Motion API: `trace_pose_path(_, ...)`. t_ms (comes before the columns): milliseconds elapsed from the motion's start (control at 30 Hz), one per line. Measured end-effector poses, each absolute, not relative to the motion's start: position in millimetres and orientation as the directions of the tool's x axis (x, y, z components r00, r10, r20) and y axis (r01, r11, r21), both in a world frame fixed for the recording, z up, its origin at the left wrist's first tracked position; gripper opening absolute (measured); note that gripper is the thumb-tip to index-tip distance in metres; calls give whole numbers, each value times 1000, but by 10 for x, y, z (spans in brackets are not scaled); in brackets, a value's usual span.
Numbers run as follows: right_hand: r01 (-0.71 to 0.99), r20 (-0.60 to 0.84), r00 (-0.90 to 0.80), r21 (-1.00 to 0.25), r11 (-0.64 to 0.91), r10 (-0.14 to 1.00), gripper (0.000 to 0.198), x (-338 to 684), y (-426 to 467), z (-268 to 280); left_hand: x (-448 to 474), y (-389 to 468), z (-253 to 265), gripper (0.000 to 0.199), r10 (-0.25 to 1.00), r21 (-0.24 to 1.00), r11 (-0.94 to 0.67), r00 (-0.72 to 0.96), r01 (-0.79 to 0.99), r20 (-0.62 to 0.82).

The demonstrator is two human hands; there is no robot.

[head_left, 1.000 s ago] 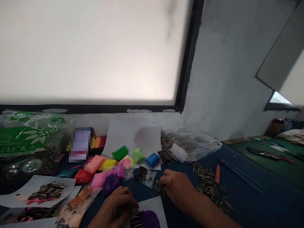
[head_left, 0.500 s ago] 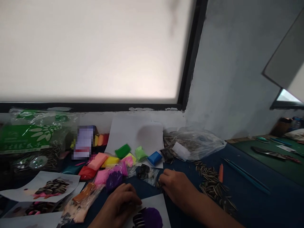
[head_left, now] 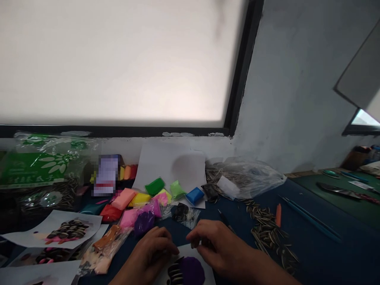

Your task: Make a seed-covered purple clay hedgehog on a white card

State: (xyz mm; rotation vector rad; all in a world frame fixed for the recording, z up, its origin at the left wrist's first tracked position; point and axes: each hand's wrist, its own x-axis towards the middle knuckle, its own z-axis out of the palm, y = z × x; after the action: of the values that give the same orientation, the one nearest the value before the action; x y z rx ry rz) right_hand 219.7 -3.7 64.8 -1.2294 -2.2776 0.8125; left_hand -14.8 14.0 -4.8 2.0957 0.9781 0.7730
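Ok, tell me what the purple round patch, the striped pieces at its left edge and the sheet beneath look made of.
The purple round patch: probably modelling clay, matte, judging by its solid colour and slightly uneven edge. The striped pieces: likely sunflower seeds, given their dark husks with pale stripes. The sheet: paper or thin card, pale and plain; its thickness is unclear.

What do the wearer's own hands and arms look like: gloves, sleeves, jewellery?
Both are bare: the left hand and right hand show no gloves, rings or markings. No watch, bracelet or sleeve shows on the right forearm; little of the left forearm is in view.
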Motion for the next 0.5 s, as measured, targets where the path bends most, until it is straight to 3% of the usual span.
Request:
trace_pose_path(100, 608, 77, -522, -665, 434, 849, 19, 2152, -10, 576, -153, 144, -56, 24, 806, 783, -491, 541, 382, 241)
trace_pose_path(333, 700, 65, -589, -457, 549, 805, 16, 2095, -6, 449, -143, 152, -64, 25, 804, 780, -489, 548, 390, 230)
trace_pose_path(500, 659, 134, -610, -461, 594, 781, 24, 2105, -30, 389, -150, 148, -60, 25, 805, 779, -495, 541, 386, 243)
